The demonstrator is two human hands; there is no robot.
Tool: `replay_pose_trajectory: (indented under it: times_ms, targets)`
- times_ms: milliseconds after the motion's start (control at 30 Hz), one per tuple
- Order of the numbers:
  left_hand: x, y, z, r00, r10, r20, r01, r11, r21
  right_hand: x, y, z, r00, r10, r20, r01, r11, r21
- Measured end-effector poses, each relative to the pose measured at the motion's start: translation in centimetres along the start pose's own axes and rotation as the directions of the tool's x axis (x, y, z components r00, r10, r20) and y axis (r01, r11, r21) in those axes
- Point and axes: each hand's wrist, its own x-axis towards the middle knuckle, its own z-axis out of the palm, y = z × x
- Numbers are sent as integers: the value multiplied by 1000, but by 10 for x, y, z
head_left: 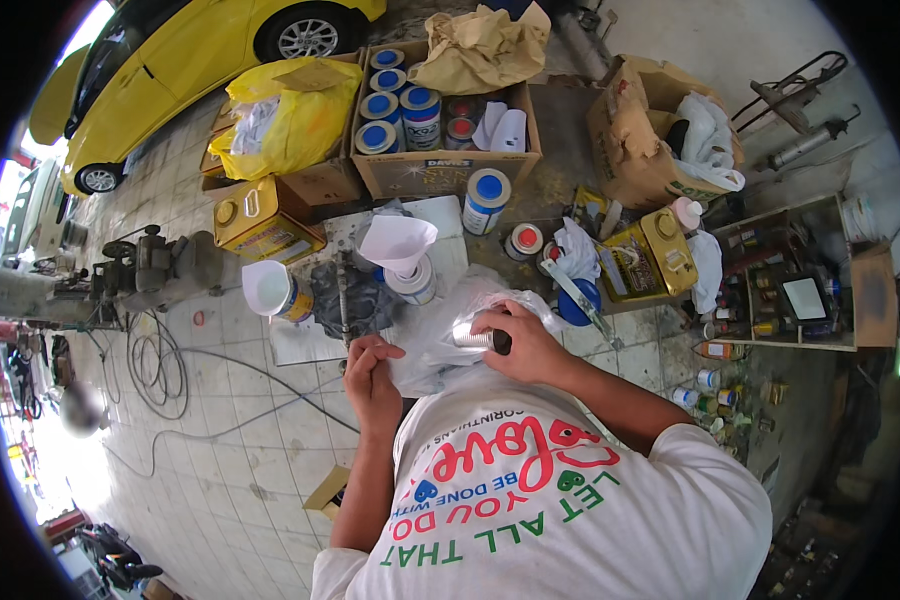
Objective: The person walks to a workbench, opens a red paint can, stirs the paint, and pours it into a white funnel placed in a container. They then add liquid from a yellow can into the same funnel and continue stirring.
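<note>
In front of my shirt lies a crumpled clear plastic bag (425, 345). My right hand (522, 345) is closed round a silvery ribbed cylinder (473, 337) with a dark end, lying against the bag. What the cylinder is does not show clearly. At the bag's left edge my left hand (372, 378) has its fingers curled in, seemingly pinching the plastic; the fingertips are partly hidden. Just beyond stands a can (413, 282) with a white paper funnel (398, 244) on top. Left of it, a paper-wrapped can (288, 292) sits beside a dark grey cloth (346, 298) and a slim metal rod (344, 300).
Behind are a blue-lidded can (486, 203), a red-capped can (523, 241) and a carton (450, 172) of several cans. Gold tins (266, 222) stand left and right. A blue lid (578, 302) lies right of the bag. A hose (160, 375) curls over the tiled floor.
</note>
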Motion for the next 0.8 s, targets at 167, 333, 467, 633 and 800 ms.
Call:
replay_pose_trajectory:
  times_ms: [167,333,467,633,800]
  targets:
    - [-6,6,-5,1000,-29,8,30,998,-54,-5,-41,-49,989,-148,7,148,988,-42]
    - [-11,7,-12,995,-64,70,70,995,-74,-13,-70,-117,986,-148,75,119,944,308]
    - [-15,23,-13,978,1,206,-4,1000,14,49,-35,-130,941,-165,-294,252,925,285]
    - [-14,47,-12,953,142,266,-194,964,180,146,117,-62,860,70,-506,-109,993,-48]
    - [-24,44,-15,966,160,201,-206,949,239,165,179,-23,795,128,-593,-251,959,-130]
